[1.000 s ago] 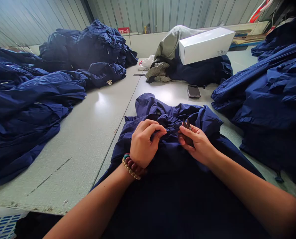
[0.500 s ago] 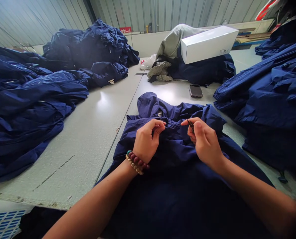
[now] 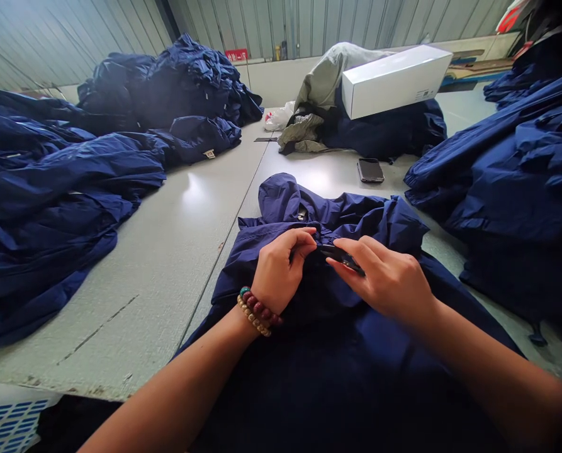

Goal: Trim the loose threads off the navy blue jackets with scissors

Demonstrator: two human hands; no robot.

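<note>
A navy hooded jacket (image 3: 337,352) lies spread on the grey table (image 3: 167,251) in front of me, hood pointing away. My left hand (image 3: 278,270), with a bead bracelet at the wrist, pinches a bunched fold of the jacket near the collar. My right hand (image 3: 384,277) is closed around small dark thread snips (image 3: 342,257), whose tips point left at the fold, close to my left fingers.
Heaps of navy jackets lie at the left (image 3: 58,189), at the back (image 3: 167,82) and at the right (image 3: 507,182). A phone (image 3: 370,170) lies beyond the hood. A white box (image 3: 394,78) rests on grey and navy garments at the back.
My right hand has turned and lowered, bringing the snips from pointing upward to lying level against the fold. My left hand has kept its pinch on the fabric.
</note>
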